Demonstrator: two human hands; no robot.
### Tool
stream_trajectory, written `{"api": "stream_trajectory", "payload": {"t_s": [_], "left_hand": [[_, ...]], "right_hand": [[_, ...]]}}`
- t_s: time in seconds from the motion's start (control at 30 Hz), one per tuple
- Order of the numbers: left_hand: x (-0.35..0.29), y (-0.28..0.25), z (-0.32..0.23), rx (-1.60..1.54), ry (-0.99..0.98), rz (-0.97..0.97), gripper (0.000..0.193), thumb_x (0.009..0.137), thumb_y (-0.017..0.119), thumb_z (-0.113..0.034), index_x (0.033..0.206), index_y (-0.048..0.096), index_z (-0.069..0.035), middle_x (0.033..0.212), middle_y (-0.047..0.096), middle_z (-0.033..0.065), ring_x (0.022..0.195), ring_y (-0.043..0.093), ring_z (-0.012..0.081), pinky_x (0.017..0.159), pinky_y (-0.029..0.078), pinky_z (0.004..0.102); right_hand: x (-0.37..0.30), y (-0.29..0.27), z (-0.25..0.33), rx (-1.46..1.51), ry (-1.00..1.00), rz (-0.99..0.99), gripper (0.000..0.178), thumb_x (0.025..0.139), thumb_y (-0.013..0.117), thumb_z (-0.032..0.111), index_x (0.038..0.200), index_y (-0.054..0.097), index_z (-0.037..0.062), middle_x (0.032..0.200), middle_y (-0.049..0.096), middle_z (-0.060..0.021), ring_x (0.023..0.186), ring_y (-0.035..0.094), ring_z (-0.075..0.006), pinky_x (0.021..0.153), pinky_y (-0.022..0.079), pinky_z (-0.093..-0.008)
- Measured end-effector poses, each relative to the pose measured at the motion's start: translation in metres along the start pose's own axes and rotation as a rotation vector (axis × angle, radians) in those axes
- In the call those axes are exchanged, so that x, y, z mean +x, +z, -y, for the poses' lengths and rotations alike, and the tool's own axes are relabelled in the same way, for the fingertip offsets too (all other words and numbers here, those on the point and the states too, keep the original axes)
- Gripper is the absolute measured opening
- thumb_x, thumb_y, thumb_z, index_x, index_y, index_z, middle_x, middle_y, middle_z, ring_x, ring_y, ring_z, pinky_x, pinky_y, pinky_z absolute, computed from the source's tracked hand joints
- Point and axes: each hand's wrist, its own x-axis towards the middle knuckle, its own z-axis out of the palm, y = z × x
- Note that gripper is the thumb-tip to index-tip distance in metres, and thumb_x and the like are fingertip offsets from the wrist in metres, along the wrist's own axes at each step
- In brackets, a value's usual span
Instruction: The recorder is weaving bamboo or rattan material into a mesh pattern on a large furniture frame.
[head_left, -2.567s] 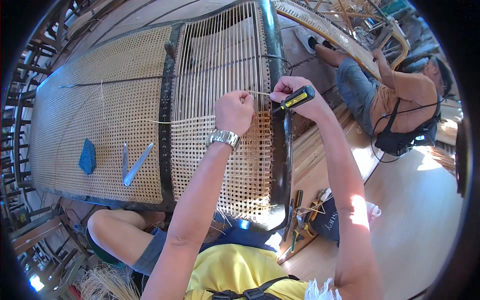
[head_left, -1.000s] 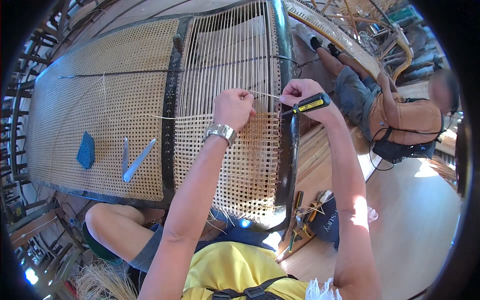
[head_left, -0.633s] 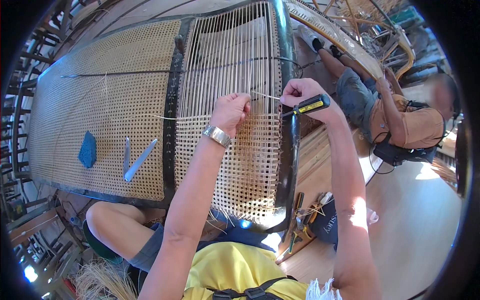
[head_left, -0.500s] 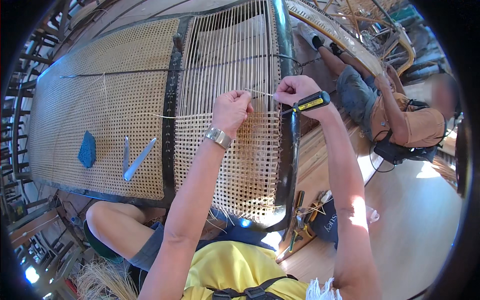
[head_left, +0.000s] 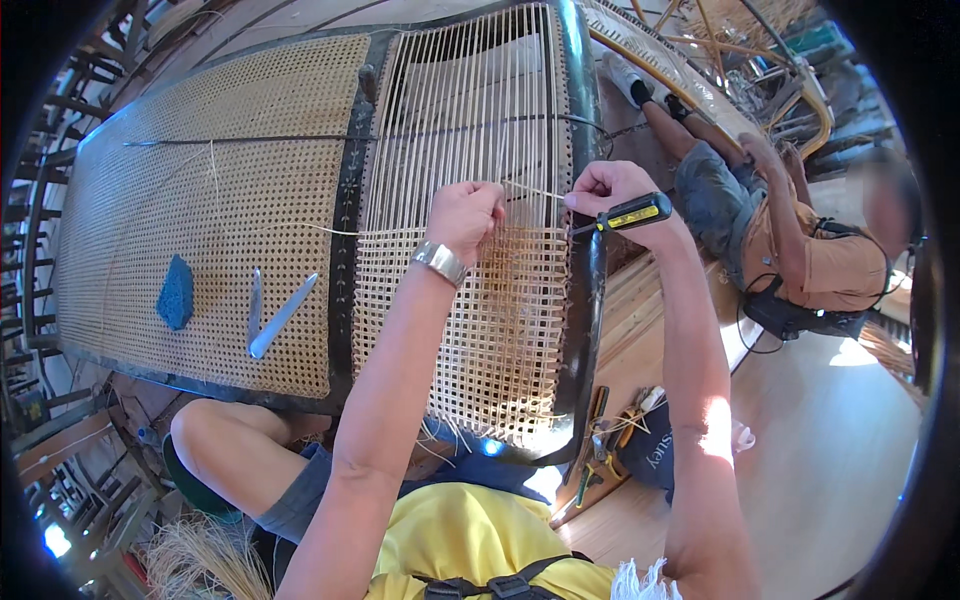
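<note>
A pale cane strand [head_left: 537, 190] stretches between my two hands above the half-woven cane panel [head_left: 480, 345]. My left hand [head_left: 467, 217] is closed over the upright strands, its fingers curled at the strand's left end. At the panel's right edge, my right hand [head_left: 612, 190] pinches the other end between thumb and fingertips. A screwdriver [head_left: 637, 211] with a black and yellow handle is tucked in that same hand, its shaft pointing left over the dark frame [head_left: 584, 330]. Below my hands the weave is crossed into small squares; above them only lengthwise strands show.
On the finished cane panel [head_left: 215, 230] to the left lie a blue sponge [head_left: 176, 292] and an open folding knife [head_left: 285, 318]. A thin dark rod [head_left: 250, 142] crosses both panels. Pliers [head_left: 598, 475] lie at the lower right. Another person [head_left: 800, 230] sits working at the right.
My right hand has moved slightly right, away from my left, and more of the cane strand shows between them. The panel sits a little further right in view.
</note>
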Motion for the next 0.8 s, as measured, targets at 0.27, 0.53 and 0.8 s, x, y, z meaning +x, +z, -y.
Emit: {"api": "stream_trajectory", "payload": {"t_s": [0.27, 0.53, 0.8], "left_hand": [[-0.012, 0.009, -0.001, 0.184, 0.127, -0.118, 0.019, 0.095, 0.065, -0.018, 0.100, 0.071, -0.001, 0.067, 0.069, 0.0027, 0.048, 0.058, 0.0080, 0.048, 0.047, 0.0231], [0.009, 0.002, 0.014, 0.550, 0.340, -0.213, 0.021, 0.089, 0.061, -0.017, 0.089, 0.076, -0.001, 0.070, 0.071, 0.0174, 0.060, 0.068, 0.0231, 0.060, 0.055, 0.0337], [-0.013, -0.007, -0.003, -0.288, -0.182, 0.151, 0.018, 0.099, 0.060, -0.019, 0.087, 0.062, -0.006, 0.065, 0.059, -0.0021, 0.044, 0.042, 0.0016, 0.037, 0.030, 0.0163]], "right_hand": [[-0.002, 0.006, 0.000, 0.072, -0.017, -0.056, 0.025, 0.081, 0.080, 0.020, 0.085, 0.069, -0.0021, 0.071, 0.066, -0.0081, 0.066, 0.062, -0.0154, 0.065, 0.051, -0.0308], [-0.011, -0.002, -0.007, 0.080, -0.069, -0.015, 0.020, 0.084, 0.077, 0.015, 0.086, 0.068, -0.0020, 0.070, 0.062, -0.0050, 0.067, 0.058, -0.0082, 0.063, 0.048, -0.0268], [-0.001, 0.007, -0.002, 0.034, -0.053, -0.030, 0.019, 0.083, 0.076, 0.014, 0.089, 0.067, -0.0023, 0.073, 0.065, -0.0067, 0.068, 0.061, -0.0135, 0.066, 0.050, -0.0290]]}}
